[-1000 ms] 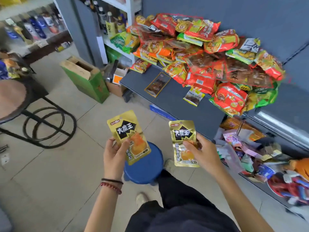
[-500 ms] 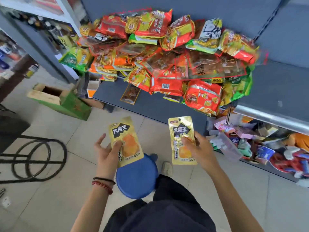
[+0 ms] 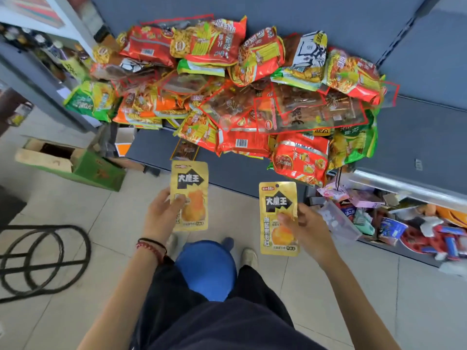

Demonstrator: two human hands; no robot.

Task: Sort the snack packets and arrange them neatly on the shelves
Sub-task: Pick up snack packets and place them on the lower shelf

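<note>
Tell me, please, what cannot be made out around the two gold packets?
Head view.
Under the left hand: lower-left print of the left gold packet.
Under the right hand: middle print of the right gold packet.
Behind the left gold packet: bottom of the dark flat packet.

brown packet [image 3: 185, 149] partly hidden behind left gold packet [image 3: 190, 195]; black stand [image 3: 43, 258] cut off at left edge.

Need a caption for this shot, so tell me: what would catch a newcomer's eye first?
The heap of snack packets, red, orange and green, sprawled across the grey shelf, hits first. Nearer the camera, the left hand pinches a gold packet and the right hand holds a second gold packet, both above a blue stool.
</note>
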